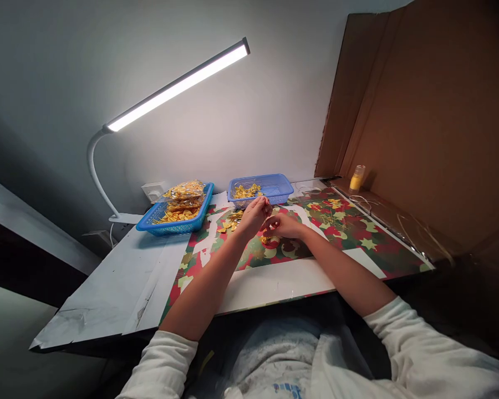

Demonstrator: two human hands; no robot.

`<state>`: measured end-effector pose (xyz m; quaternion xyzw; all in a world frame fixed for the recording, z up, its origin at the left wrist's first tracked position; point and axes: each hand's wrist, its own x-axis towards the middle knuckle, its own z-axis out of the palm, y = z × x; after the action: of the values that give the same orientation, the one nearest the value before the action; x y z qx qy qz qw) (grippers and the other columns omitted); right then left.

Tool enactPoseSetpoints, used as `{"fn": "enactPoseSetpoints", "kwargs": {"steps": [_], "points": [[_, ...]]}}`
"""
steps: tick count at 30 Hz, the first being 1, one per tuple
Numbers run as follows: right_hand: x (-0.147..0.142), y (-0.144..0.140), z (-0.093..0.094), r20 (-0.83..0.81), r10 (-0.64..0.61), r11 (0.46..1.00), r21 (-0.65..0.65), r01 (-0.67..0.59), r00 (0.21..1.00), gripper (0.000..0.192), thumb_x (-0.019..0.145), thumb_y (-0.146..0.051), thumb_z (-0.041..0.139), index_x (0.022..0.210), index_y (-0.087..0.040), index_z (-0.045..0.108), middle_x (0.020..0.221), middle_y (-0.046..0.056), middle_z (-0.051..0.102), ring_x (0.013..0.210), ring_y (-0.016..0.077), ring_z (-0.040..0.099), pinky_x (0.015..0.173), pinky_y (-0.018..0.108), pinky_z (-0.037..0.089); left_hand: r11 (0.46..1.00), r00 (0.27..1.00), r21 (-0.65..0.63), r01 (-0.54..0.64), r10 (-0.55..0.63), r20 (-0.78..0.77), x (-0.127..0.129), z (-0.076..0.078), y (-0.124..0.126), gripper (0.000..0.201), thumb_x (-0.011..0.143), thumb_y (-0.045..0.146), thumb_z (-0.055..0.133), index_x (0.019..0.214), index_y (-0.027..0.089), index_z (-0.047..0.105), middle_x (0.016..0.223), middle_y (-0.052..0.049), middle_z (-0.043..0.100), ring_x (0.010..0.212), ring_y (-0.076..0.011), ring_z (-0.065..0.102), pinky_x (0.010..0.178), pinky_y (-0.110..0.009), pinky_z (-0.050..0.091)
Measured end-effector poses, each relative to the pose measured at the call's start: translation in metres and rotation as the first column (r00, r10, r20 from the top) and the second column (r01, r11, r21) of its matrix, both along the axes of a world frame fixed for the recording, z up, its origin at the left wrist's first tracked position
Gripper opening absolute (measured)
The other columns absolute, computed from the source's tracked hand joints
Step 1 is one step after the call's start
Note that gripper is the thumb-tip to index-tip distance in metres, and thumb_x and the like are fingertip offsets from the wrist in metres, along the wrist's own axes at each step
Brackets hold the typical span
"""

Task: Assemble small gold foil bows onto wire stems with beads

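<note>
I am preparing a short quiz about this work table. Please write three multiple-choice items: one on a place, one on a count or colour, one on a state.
1. Where does the small yellow bottle stand?
A. beside the cardboard wall
B. inside a basket
C. under the lamp's foot

2. How many blue baskets are on the table?
A. one
B. two
C. four

3. The desk lamp is:
A. off
B. lying flat
C. lit

Answers: 1 A, it stands at the cardboard wall, far right. 2 B, a left basket and a right basket. 3 C, its bar glows white.
</note>
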<state>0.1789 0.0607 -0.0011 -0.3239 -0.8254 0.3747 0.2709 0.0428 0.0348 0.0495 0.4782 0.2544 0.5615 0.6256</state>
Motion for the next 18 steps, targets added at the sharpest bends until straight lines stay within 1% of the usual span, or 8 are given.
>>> {"fn": "enactPoseSetpoints", "kwargs": {"steps": [3,5,7,8,10,14,18], "points": [[0.0,-0.002,0.001,0.004,0.001,1.0,-0.01,-0.001,1.0,0.014,0.068,-0.035,0.07,0.072,-0.022,0.075,0.07,0.0,0.067,0.064,0.0136,0.053,0.058,0.024,0.038,1.0,1.0,0.002,0.005,-0.005,0.017,0.0,0.002,-0.001,0.029,0.089,0.032,0.056,0.066,0.016,0.048,0.061,0.003,0.041,0.057,-0.0077,0.042,0.058,-0.02,0.038],[0.0,-0.004,0.003,-0.003,-0.022,1.0,-0.019,0.022,1.0,0.011,0.067,-0.032,0.071,0.068,-0.022,0.075,0.069,0.0,0.068,0.065,0.0138,0.054,0.059,0.025,0.039,1.0,0.999,-0.009,0.02,-0.02,0.044,-0.003,0.002,0.0,0.028,0.089,0.033,0.056,0.067,0.017,0.049,0.058,0.004,0.037,0.053,-0.0073,0.037,0.054,-0.019,0.035],[0.002,-0.005,0.005,0.018,-0.033,0.998,-0.056,0.034,0.999,0.01,0.067,-0.031,0.07,0.067,-0.022,0.075,0.067,0.0,0.068,0.063,0.0132,0.054,0.058,0.024,0.039,0.999,0.997,-0.017,0.028,-0.027,0.074,-0.006,0.003,0.002,0.028,0.089,0.032,0.056,0.068,0.017,0.05,0.055,0.006,0.028,0.048,-0.0068,0.03,0.048,-0.018,0.03],[0.002,-0.006,0.007,0.04,-0.035,0.996,-0.077,0.038,0.999,0.011,0.067,-0.031,0.07,0.068,-0.021,0.075,0.066,0.0,0.067,0.061,0.0128,0.053,0.057,0.024,0.039,0.999,0.996,-0.019,0.025,-0.024,0.084,-0.008,0.003,0.002,0.028,0.089,0.032,0.056,0.068,0.016,0.05,0.054,0.006,0.025,0.047,-0.0066,0.027,0.047,-0.018,0.028],[0.005,-0.008,0.011,0.1,-0.042,0.994,-0.101,0.053,0.994,0.014,0.068,-0.032,0.07,0.072,-0.02,0.076,0.067,0.0,0.067,0.06,0.0121,0.052,0.055,0.023,0.037,1.0,0.996,-0.023,0.014,-0.012,0.092,-0.01,0.002,0.004,0.028,0.089,0.032,0.057,0.067,0.016,0.05,0.054,0.007,0.023,0.047,-0.0062,0.025,0.046,-0.017,0.026],[0.011,-0.01,0.021,0.204,-0.077,0.995,-0.052,0.089,0.976,0.021,0.067,-0.033,0.071,0.081,-0.019,0.078,0.072,0.001,0.069,0.065,0.0123,0.051,0.057,0.023,0.036,0.998,0.995,-0.021,0.058,-0.056,0.086,-0.01,-0.001,0.004,0.027,0.087,0.033,0.061,0.068,0.015,0.051,0.054,0.007,0.026,0.047,-0.0054,0.026,0.046,-0.015,0.027],[0.015,-0.012,0.026,0.283,-0.078,0.994,-0.057,0.098,0.956,0.019,0.067,-0.028,0.071,0.082,-0.019,0.079,0.069,0.0,0.067,0.062,0.0118,0.049,0.056,0.023,0.035,0.997,0.995,-0.021,0.076,-0.075,0.07,-0.007,-0.002,0.003,0.028,0.087,0.032,0.059,0.067,0.015,0.051,0.053,0.007,0.028,0.046,-0.0051,0.026,0.046,-0.015,0.026]]}}
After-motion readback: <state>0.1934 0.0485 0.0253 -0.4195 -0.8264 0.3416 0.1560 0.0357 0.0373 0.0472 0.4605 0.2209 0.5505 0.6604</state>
